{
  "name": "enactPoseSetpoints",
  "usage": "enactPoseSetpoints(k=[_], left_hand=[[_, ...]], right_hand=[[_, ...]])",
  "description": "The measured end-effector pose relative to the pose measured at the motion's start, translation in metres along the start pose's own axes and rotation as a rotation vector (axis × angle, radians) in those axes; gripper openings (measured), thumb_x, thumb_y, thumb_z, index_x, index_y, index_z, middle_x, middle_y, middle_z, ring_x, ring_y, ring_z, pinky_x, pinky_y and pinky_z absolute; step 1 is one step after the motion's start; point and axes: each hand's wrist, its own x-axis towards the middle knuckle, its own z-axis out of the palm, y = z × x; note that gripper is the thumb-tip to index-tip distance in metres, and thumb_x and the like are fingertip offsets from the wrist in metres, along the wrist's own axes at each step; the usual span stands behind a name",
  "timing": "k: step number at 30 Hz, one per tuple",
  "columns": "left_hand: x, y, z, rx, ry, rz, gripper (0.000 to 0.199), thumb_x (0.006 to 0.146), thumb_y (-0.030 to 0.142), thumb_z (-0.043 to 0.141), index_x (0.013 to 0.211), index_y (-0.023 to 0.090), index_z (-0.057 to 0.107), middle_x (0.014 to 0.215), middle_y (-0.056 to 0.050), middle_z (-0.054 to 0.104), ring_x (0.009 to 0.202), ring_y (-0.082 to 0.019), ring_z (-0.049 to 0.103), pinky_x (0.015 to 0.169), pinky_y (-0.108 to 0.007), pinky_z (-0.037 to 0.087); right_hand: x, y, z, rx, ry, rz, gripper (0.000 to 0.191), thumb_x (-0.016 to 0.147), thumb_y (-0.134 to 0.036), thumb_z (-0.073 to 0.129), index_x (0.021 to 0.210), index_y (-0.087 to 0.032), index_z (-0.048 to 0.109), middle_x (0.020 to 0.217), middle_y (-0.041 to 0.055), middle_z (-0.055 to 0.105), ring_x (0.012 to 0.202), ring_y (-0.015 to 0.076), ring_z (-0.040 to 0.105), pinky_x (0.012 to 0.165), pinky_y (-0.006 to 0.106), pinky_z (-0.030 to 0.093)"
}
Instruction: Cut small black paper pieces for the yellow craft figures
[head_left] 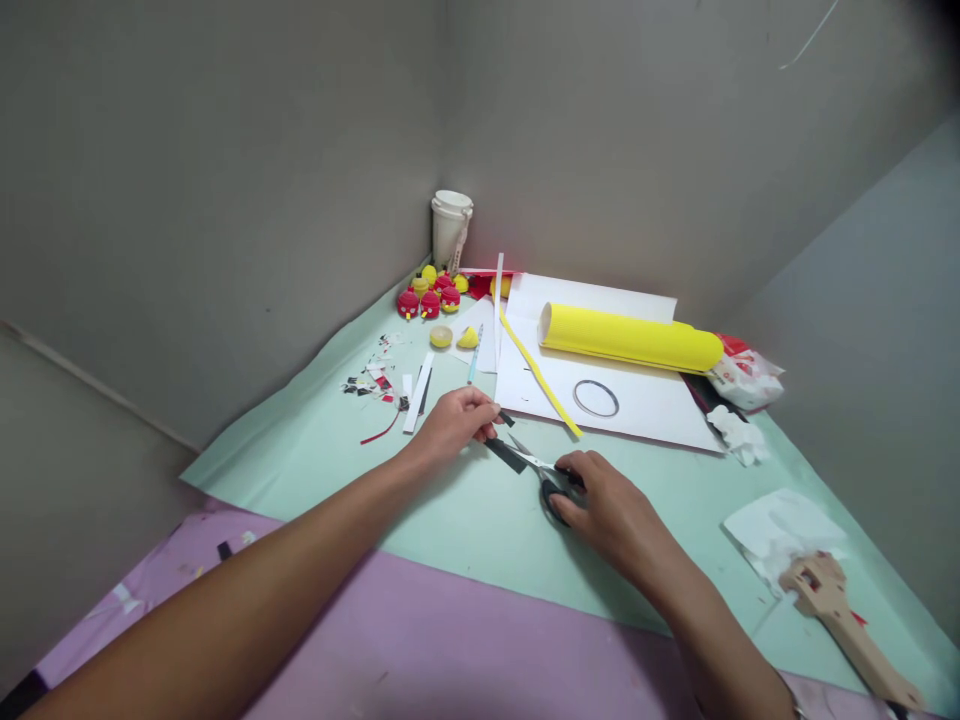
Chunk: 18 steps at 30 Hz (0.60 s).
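Between the fingers of my left hand [459, 420] are pieces of black paper; one black strip [507, 457] points down to the right and a shorter bit [508, 419] sticks out above it. My right hand [611, 508] grips black-handled scissors [553, 500], with the fingers in the handles. Their blades [525, 452] stand partly apart beside the black strip; I cannot tell if they touch it. Just left of my left hand lie a white paper strip [418, 392] and a dark strip.
Paper scraps [375, 380] and several small red and yellow figures [429, 296] lie at the left, before a white cup [451, 225]. Behind my hands are white sheets [637, 415], a yellow paper roll [630, 338] and a ring [596, 398]. A beige glue gun [847, 620] rests at the right.
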Motion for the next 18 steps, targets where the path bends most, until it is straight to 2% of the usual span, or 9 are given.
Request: enactPoseSetpoints(k=[4, 8, 11, 15, 18], left_hand=[[0.000, -0.003, 0.002, -0.015, -0.059, 0.038, 0.019, 0.078, 0.033, 0.065, 0.078, 0.016, 0.056, 0.076, -0.002, 0.065, 0.060, -0.010, 0.054, 0.060, -0.026, 0.040], [0.001, -0.006, 0.002, -0.017, -0.076, 0.031, 0.018, 0.077, 0.031, 0.066, 0.079, 0.017, 0.056, 0.065, 0.001, 0.061, 0.058, -0.010, 0.053, 0.059, -0.025, 0.039], [0.001, -0.009, 0.002, -0.033, -0.094, 0.009, 0.018, 0.076, 0.029, 0.066, 0.081, 0.016, 0.055, 0.064, 0.001, 0.060, 0.058, -0.011, 0.053, 0.060, -0.025, 0.039], [-0.001, -0.009, 0.004, -0.045, -0.095, 0.009, 0.018, 0.075, 0.028, 0.067, 0.083, 0.016, 0.056, 0.064, 0.001, 0.060, 0.059, -0.010, 0.053, 0.059, -0.024, 0.038], [-0.007, -0.006, 0.009, -0.052, -0.087, 0.017, 0.018, 0.075, 0.027, 0.067, 0.083, 0.016, 0.055, 0.063, 0.001, 0.060, 0.059, -0.010, 0.053, 0.061, -0.024, 0.039]], right_hand=[[0.003, 0.003, 0.004, 0.035, 0.017, -0.007, 0.028, 0.082, -0.029, 0.059, 0.109, -0.023, 0.058, 0.102, 0.0060, 0.061, 0.089, 0.0229, 0.061, 0.077, 0.033, 0.044], [0.002, 0.002, 0.005, 0.013, 0.035, -0.038, 0.030, 0.081, -0.030, 0.060, 0.110, -0.023, 0.060, 0.103, 0.0068, 0.060, 0.095, 0.0246, 0.059, 0.081, 0.035, 0.045], [0.001, 0.003, 0.003, 0.010, 0.023, -0.048, 0.032, 0.079, -0.029, 0.062, 0.111, -0.022, 0.063, 0.102, 0.0079, 0.061, 0.101, 0.0272, 0.056, 0.086, 0.038, 0.044], [0.000, 0.009, -0.008, 0.136, -0.028, -0.109, 0.040, 0.077, -0.028, 0.066, 0.117, -0.025, 0.064, 0.107, 0.0074, 0.064, 0.099, 0.0262, 0.059, 0.087, 0.038, 0.046], [0.000, 0.008, -0.017, 0.237, 0.105, -0.096, 0.029, 0.082, -0.030, 0.059, 0.110, -0.025, 0.067, 0.101, 0.0066, 0.067, 0.090, 0.0237, 0.062, 0.076, 0.034, 0.048]])
